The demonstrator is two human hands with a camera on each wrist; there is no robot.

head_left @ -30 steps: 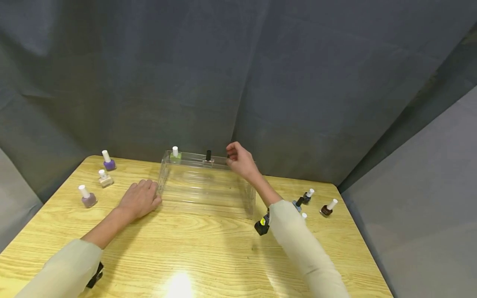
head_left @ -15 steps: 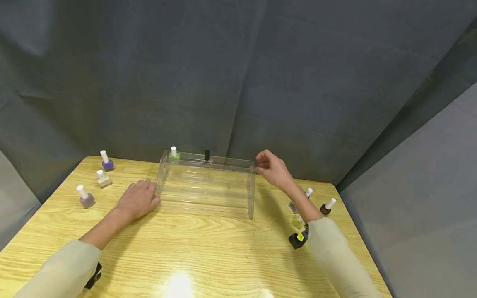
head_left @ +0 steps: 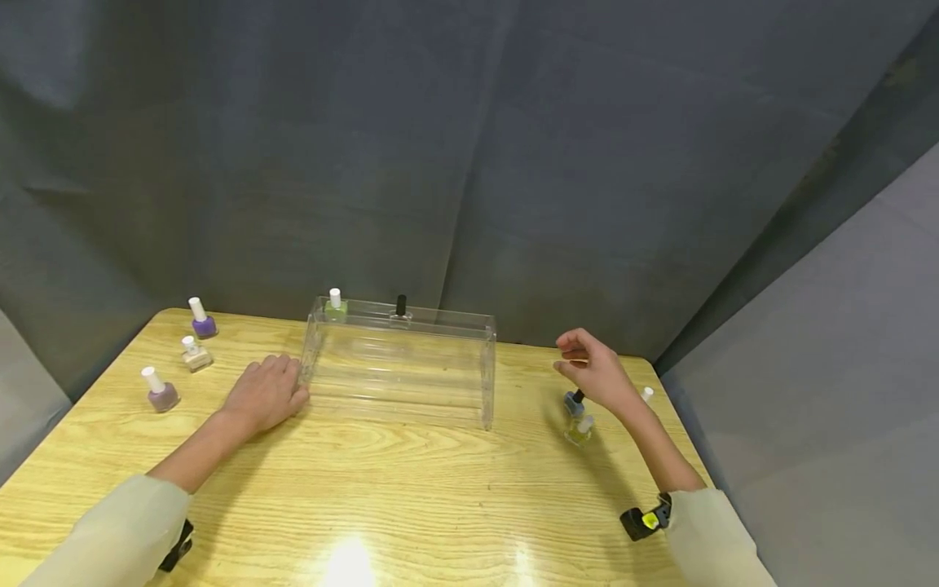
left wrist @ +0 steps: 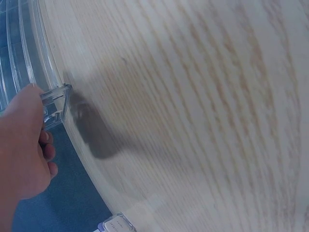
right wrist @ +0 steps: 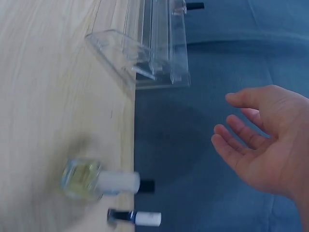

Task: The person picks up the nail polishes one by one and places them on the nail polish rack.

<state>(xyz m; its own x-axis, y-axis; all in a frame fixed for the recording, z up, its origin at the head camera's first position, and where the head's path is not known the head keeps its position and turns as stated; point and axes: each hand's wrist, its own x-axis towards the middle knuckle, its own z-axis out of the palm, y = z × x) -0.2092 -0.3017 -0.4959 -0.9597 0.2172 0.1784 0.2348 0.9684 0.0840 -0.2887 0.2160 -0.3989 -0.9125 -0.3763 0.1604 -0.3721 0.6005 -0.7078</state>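
Note:
My left hand (head_left: pixel 264 395) holds the left end of a clear acrylic tiered rack (head_left: pixel 411 326); in the left wrist view the thumb lies against the rack and the fingertips curl beside it. On the rack's top tier stand a green nail polish bottle (head_left: pixel 336 310) with a white cap and a clear one (head_left: pixel 400 306) with a black cap. My right hand (head_left: pixel 597 375) hovers, loosely curled and holding nothing, above a blue nail polish bottle (head_left: pixel 573 404) with a black cap. Just in front of that is a yellow nail polish bottle (head_left: pixel 577 434) with a white cap.
At the table's left stand purple (head_left: pixel 204 327), beige (head_left: pixel 198 359) and mauve (head_left: pixel 164 398) nail polish bottles. A white cap (head_left: pixel 647 394) shows behind my right wrist; its bottle is hidden. A dark curtain (head_left: pixel 367 163) hangs behind the wooden table (head_left: pixel 411 489).
My right hand has moved from the rack's top right, past its right end, to above the bottles on the right. My left hand has stayed at the rack's left end.

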